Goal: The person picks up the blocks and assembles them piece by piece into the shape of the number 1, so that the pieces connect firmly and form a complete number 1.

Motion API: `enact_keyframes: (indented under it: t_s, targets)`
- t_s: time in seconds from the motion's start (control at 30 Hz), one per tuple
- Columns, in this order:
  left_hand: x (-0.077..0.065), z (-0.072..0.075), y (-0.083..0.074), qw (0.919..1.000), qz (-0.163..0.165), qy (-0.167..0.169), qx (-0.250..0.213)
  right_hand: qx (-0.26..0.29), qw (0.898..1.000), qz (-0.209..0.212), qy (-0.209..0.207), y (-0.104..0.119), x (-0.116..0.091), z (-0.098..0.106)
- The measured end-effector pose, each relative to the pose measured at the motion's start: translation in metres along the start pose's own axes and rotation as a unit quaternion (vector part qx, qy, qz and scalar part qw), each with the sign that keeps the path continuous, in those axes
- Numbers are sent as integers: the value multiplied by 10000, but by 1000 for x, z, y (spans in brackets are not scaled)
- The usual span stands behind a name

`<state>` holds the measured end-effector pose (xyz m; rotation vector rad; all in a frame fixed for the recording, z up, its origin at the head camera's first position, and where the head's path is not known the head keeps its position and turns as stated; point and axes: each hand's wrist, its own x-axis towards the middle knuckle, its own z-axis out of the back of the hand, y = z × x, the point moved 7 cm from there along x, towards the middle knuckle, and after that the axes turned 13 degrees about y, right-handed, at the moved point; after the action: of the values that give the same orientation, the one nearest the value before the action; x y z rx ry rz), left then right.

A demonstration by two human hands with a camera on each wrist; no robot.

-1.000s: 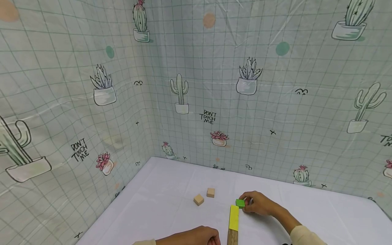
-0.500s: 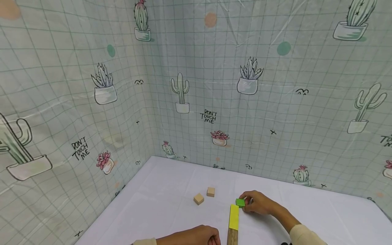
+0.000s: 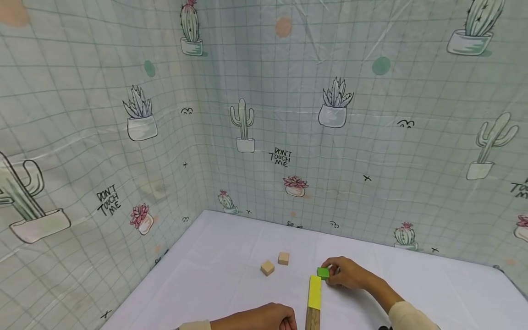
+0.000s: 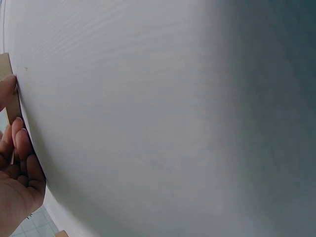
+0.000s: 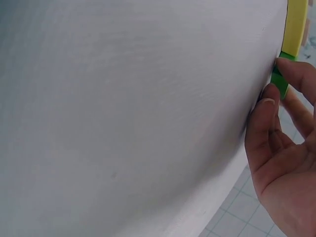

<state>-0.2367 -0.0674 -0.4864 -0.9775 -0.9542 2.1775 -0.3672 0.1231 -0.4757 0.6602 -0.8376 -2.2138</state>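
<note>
In the head view my right hand pinches a small green block between thumb and fingers. This block sits by the far right corner of a long yellow block. A brown wooden block continues the line towards me, its near end cut off. To the left of it, my left hand rests low with loosely curled fingers; the frame edge hides part of them. In the left wrist view, the thumb and fingertips lie near the wooden block, with no object seen gripped.
Two pale wooden cubes stand on the white table, left of the yellow block. Cactus-print cloth walls rise behind the table and on its left. A small dark item shows at the bottom edge, by the right sleeve.
</note>
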Motion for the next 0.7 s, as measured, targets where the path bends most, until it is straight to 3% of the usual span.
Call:
enact_keyframes:
  t_s: [0.7]
  targets:
    - [-2,0,-4,9998,152,-41,124,136,9999,-42,22,-2,1,0]
